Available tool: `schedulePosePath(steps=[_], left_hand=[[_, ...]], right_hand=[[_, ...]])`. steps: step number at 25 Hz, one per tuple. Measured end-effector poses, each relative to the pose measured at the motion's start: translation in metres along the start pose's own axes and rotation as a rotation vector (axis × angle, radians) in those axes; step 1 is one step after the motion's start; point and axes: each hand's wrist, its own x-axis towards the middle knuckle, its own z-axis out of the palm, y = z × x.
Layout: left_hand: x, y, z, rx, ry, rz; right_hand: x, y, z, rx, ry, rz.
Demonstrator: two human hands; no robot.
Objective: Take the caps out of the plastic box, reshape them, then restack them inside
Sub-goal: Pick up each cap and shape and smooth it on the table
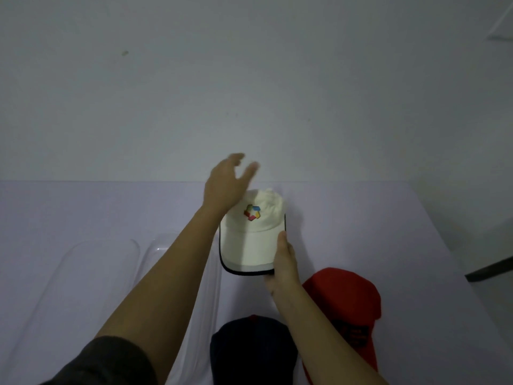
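A single head-worn wide-angle camera looked forward and down from the person's own position, close above the pale lilac tabletop (83, 212), which filled the lower half of the frame; a plain wall filled the upper half.

Our right hand (283, 262) pinches the white cap (251, 237) brim while our left hand (226, 184), fingers spread, hovers above its crown.

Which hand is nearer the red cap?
Right. The right hand grips the white cap's brim, just above the red cap; the left hand hovers open farther away.
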Motion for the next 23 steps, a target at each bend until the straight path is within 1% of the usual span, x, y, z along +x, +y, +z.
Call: schedulePosePath(steps=[1,2,3,5,6,7,8,9,12,14,15,17,20,21,23], left_hand=[[-0.005,-0.011,-0.001,-0.091,0.138,-0.089],[-0.013,-0.023,0.001,-0.144,0.200,-0.223],[-0.024,-0.037,0.008,-0.177,0.180,-0.380],[-0.047,-0.062,0.030,-0.333,-0.028,-0.659],[-0.056,-0.073,0.042,-0.479,-0.122,-0.755],[-0.062,-0.083,0.052,-0.609,-0.174,-0.813],[-0.067,-0.093,0.059,-0.674,-0.186,-0.823],[-0.070,-0.102,0.064,-0.691,-0.174,-0.811],[-0.079,-0.116,0.073,-0.730,-0.100,-0.800],[-0.086,-0.121,0.080,-0.726,-0.074,-0.812],[-0.088,-0.121,0.082,-0.702,-0.077,-0.816],[-0.093,-0.123,0.088,-0.597,-0.093,-0.797],[-0.098,-0.121,0.088,-0.401,-0.095,-0.720],[-0.099,-0.116,0.085,-0.316,-0.117,-0.694],[-0.103,-0.104,0.077,-0.155,-0.185,-0.630]], right_hand=[[0.007,0.002,-0.004,0.037,-0.001,0.010],[0.013,0.004,-0.007,0.075,-0.002,0.019],[0.018,0.005,-0.009,0.109,0.002,0.028],[0.027,0.008,-0.009,0.150,0.013,0.049],[0.032,0.011,-0.009,0.149,0.020,0.057],[0.035,0.015,-0.009,0.131,0.035,0.068],[0.038,0.019,-0.009,0.100,0.054,0.079],[0.040,0.021,-0.011,0.066,0.076,0.096],[0.048,0.030,-0.023,-0.055,0.121,0.199],[0.055,0.036,-0.032,-0.221,0.163,0.246],[0.056,0.038,-0.035,-0.335,0.194,0.239],[0.057,0.041,-0.036,-0.586,0.250,0.153],[0.054,0.035,-0.028,-0.949,0.273,0.037],[0.049,0.030,-0.024,-1.020,0.250,0.005],[0.035,0.023,-0.021,-1.062,0.125,-0.112]])
